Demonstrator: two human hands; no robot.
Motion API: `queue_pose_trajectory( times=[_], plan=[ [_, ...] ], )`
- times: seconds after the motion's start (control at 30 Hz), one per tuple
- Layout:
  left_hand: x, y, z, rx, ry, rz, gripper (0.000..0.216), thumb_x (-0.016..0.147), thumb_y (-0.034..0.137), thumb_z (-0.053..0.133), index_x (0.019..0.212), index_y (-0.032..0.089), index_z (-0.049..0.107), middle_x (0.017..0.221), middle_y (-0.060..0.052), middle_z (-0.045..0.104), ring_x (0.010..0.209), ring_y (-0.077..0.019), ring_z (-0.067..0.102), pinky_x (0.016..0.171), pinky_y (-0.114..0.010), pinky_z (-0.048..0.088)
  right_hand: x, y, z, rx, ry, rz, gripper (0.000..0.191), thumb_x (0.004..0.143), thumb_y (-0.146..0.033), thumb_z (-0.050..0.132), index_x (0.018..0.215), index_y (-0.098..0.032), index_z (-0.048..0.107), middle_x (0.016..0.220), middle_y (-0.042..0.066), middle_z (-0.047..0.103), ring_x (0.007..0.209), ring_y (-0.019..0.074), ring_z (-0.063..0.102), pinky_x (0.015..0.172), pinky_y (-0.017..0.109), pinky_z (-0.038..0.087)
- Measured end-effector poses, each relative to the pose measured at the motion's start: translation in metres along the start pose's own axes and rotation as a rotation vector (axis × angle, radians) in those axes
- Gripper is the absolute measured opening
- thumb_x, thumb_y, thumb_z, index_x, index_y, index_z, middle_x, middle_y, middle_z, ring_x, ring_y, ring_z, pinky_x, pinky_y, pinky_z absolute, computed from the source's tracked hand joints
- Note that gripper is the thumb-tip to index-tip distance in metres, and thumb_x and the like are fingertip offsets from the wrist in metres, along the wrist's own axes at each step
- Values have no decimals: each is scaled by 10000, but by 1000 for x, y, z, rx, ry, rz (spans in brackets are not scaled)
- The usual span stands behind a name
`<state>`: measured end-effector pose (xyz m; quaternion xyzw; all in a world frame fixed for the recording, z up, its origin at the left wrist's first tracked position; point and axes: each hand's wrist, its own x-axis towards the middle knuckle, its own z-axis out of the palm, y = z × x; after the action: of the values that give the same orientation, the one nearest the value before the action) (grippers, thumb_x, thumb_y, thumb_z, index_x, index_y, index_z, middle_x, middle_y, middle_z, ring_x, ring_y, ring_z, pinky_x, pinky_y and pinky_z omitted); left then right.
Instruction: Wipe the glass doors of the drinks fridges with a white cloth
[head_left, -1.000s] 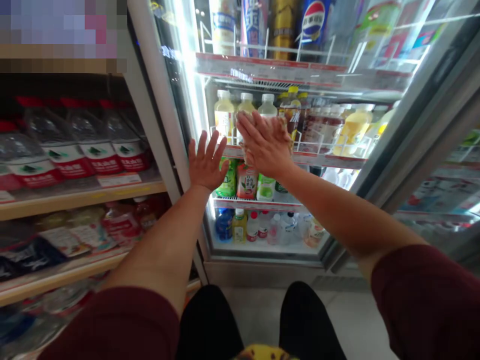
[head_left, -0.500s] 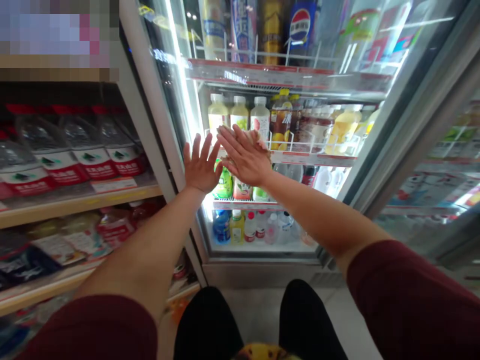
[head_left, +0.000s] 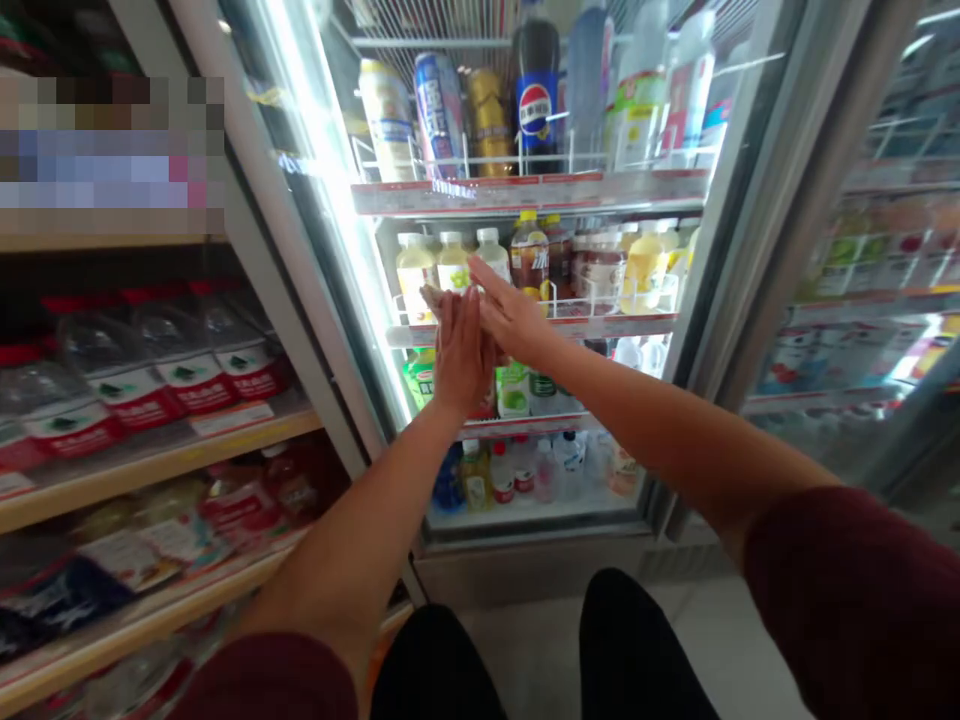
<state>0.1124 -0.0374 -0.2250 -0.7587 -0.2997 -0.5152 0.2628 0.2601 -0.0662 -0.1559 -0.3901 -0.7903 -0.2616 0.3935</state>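
Note:
Before the glass door of a lit drinks cooler, my two hands are together. My left hand points upward, its fingers straight and close together, touching the right one. A crumpled, pale cloth pokes out past the left fingertips; most of it is hidden behind and between the hands. My right hand slants in from the right with fingers extended, pressing the cloth from its side. Behind the hands stand pale-yellow juice bottles with white caps and a dark tea bottle with a yellow cap.
Upper cooler shelf: cans and a cola bottle. Small bottles stand at the bottom. To the left, wooden shelves hold large red-capped water bottles. Another cooler is at the right. My knees are below.
My left hand has moved right from its spread position and met my right hand at the cloth. The right hand has turned from lying flat over the cloth. The view has shifted upward.

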Motion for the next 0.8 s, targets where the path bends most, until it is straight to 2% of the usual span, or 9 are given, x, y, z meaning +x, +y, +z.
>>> queue_pose_trajectory(
  times=[0.07,0.1,0.17,0.33,0.4,0.5,0.57,0.67,0.8],
  plan=[
    [-5,-8,1,25,-49,50,525,1083,351,362,1587,228,441,1689,-72,300,1607,-288,105,1329,-566,50,-20,29,-18,-159,27,-87,602,1063,-257,322,1662,-267,274,1693,-25,294,1596,197,268,1349,504,221],
    [-8,-13,-1,41,-64,67,501,1074,342,411,1565,269,480,1678,-65,322,1601,-307,142,1314,-616,1,-31,45,-26,-240,27,-124,590,1061,-270,356,1648,-305,307,1688,-43,302,1608,221,230,1354,560,140],
    [-10,-23,-10,72,-83,97,501,1061,340,481,1561,316,487,1662,-57,349,1585,-334,210,1295,-674,-10,-52,72,-37,-336,19,-156,569,1075,-304,380,1638,-351,309,1680,-48,316,1597,222,261,1353,570,110],
    [-2,-41,-33,115,-106,144,512,1053,315,532,1563,326,490,1580,-34,481,1523,-363,365,1231,-656,339,-75,98,-35,-400,52,-163,651,1066,-301,436,1652,-420,181,1693,-58,271,1598,227,259,1361,552,89],
    [-5,-39,-32,120,-89,129,525,1059,290,505,1582,297,468,1593,-50,465,1526,-368,357,1205,-634,390,-75,96,-31,-398,65,-171,681,1063,-289,435,1656,-429,130,1695,-65,264,1599,219,254,1364,542,93],
    [-16,-30,-20,132,-62,88,537,1059,286,477,1595,269,453,1645,-82,375,1577,-400,206,1222,-707,295,-75,95,-29,-408,84,-171,674,1070,-278,410,1658,-424,115,1697,-72,252,1602,211,244,1362,547,109],
    [-18,-29,-14,127,-71,73,541,1054,316,489,1593,305,452,1650,-79,367,1578,-418,174,1215,-771,214,-75,95,-30,-420,78,-162,650,1075,-276,392,1659,-414,142,1700,-74,239,1605,208,235,1361,548,117],
    [5,-40,-20,110,-90,70,541,1051,353,499,1586,402,437,1649,-29,380,1574,-403,205,1231,-785,119,-76,96,-32,-431,39,-147,621,1080,-281,367,1659,-399,174,1704,-76,221,1609,203,220,1362,546,117],
    [41,-57,-34,146,10,25,602,1023,383,560,1606,383,406,1728,25,164,1594,-430,-16,1231,-767,-78,-76,96,-33,-433,32,-149,631,1080,-271,359,1662,-397,151,1708,-79,202,1614,200,198,1361,553,117]
  ],
)
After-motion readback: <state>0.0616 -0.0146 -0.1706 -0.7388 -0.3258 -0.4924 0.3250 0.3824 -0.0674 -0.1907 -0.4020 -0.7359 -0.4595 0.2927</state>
